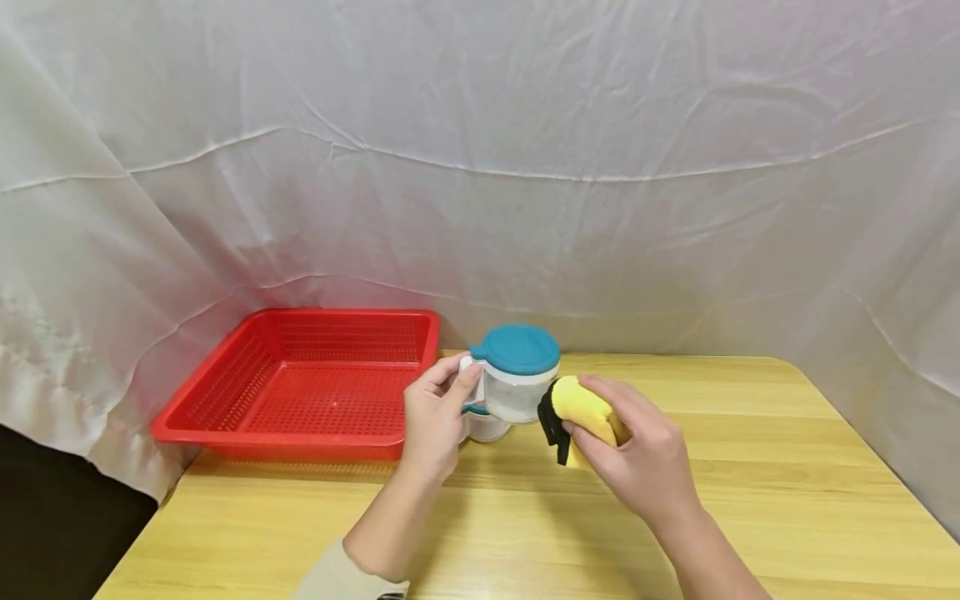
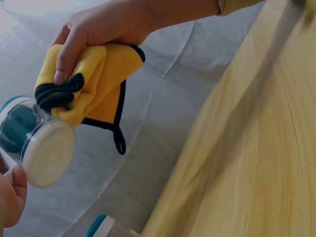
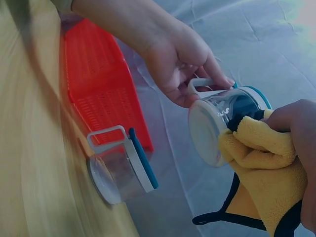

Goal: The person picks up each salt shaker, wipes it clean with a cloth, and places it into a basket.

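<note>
My left hand (image 1: 437, 412) grips the white handle of a clear jar (image 1: 517, 392) with a teal lid (image 1: 521, 348), raised above the table. In my right hand (image 1: 641, 442) is a folded yellow cloth (image 1: 587, 410) with black edging. The right wrist view shows the cloth (image 3: 264, 148) right at the side of the held jar (image 3: 207, 131), its hanging loop dangling below. A second handled jar (image 3: 118, 173), also teal-lidded, stands on the table; in the head view the held jar and left hand partly hide it.
A red perforated plastic basket (image 1: 330, 442) sits at the left of the wooden table (image 1: 750, 467). White fabric (image 1: 480, 167) hangs behind the table and along its sides.
</note>
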Available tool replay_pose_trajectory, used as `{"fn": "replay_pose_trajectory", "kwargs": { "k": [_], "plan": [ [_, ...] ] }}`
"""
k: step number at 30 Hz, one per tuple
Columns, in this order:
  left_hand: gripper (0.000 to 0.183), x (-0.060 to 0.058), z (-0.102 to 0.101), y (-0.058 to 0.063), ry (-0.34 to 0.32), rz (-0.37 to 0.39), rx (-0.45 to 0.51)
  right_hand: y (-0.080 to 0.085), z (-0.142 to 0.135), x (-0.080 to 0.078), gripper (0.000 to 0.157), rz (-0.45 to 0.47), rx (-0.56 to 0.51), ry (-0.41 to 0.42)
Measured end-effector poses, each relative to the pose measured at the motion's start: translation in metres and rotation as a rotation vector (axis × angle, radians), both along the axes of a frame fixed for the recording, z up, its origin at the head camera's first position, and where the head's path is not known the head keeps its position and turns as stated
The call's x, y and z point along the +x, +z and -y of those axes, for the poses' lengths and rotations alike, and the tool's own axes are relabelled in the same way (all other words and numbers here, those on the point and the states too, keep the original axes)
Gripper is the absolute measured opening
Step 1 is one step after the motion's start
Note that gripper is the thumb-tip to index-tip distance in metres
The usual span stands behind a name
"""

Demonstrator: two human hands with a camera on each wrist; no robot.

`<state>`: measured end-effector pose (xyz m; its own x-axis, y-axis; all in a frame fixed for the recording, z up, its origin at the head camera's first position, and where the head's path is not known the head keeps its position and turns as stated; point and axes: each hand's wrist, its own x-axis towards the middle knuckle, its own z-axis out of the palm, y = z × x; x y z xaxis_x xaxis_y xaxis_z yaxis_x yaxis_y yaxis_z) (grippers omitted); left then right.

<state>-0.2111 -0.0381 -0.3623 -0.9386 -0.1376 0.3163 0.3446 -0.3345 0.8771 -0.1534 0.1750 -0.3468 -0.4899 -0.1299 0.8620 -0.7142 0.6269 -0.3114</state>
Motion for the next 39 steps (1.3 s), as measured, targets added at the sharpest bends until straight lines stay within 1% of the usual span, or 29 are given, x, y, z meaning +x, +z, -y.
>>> {"fn": "replay_pose_trajectory", "kwargs": {
  "k": [5, 8, 11, 16, 21, 24, 26, 29, 34, 39],
  "plan": [
    [0.024, -0.001, -0.001, -0.001, -0.022, -0.032, 0.006, 0.002, 0.001, 0.0, 0.049, -0.037, -0.035, -0.002],
    [0.023, 0.0, -0.001, -0.002, -0.023, -0.059, -0.007, 0.002, 0.002, 0.0, 0.044, -0.058, -0.037, 0.009],
    [0.021, 0.001, -0.002, -0.002, -0.009, -0.086, -0.04, 0.001, 0.005, 0.0, 0.039, -0.095, -0.02, 0.021],
    [0.02, 0.003, -0.005, -0.001, 0.029, -0.125, -0.077, 0.0, 0.011, 0.001, 0.041, -0.154, 0.025, 0.035],
    [0.018, 0.003, -0.006, -0.003, 0.072, -0.165, -0.099, -0.005, 0.02, 0.005, 0.039, -0.151, 0.063, 0.06],
    [0.018, 0.002, -0.007, -0.004, 0.088, -0.173, -0.106, -0.006, 0.024, 0.006, 0.038, -0.15, 0.079, 0.072],
    [0.018, 0.002, -0.007, -0.004, 0.093, -0.166, -0.098, -0.007, 0.025, 0.006, 0.037, -0.154, 0.086, 0.083],
    [0.02, 0.002, -0.006, -0.004, 0.088, -0.134, -0.065, -0.008, 0.026, 0.006, 0.037, -0.14, 0.091, 0.092],
    [0.025, 0.002, -0.002, -0.001, 0.052, -0.058, 0.033, -0.01, 0.023, 0.004, 0.034, -0.094, 0.106, 0.083],
    [0.022, 0.0, 0.002, 0.001, 0.002, -0.012, 0.112, -0.01, 0.017, 0.001, 0.038, -0.061, 0.088, 0.076]
  ]
}}
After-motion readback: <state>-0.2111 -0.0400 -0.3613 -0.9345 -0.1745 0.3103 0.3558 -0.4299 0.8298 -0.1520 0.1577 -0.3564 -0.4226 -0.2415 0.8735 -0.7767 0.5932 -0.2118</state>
